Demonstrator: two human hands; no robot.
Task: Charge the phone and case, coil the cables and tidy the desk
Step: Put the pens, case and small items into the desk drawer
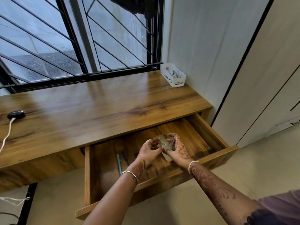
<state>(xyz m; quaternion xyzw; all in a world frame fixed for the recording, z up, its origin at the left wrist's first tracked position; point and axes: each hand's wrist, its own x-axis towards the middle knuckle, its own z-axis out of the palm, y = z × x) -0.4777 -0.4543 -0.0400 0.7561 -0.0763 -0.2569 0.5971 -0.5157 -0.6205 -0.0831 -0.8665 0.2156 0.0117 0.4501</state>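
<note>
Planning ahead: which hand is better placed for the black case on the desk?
Left, probably: the black case lies at the desk's far left, beyond the left hand; the right hand sits farther right. Both grip a pale object.

Clear object point(165, 142) between left hand point(150, 148), right hand point(179, 149)

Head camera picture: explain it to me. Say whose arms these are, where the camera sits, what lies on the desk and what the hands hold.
No machine here: a person wears one camera on the head, looking down at their bare arms. The left hand and right hand hold a small pale see-through thing over the open drawer; what it is, I cannot tell. Two pens lie in the drawer. On the desk: a black case with a white cable at the left, a white basket at the back right.
</note>
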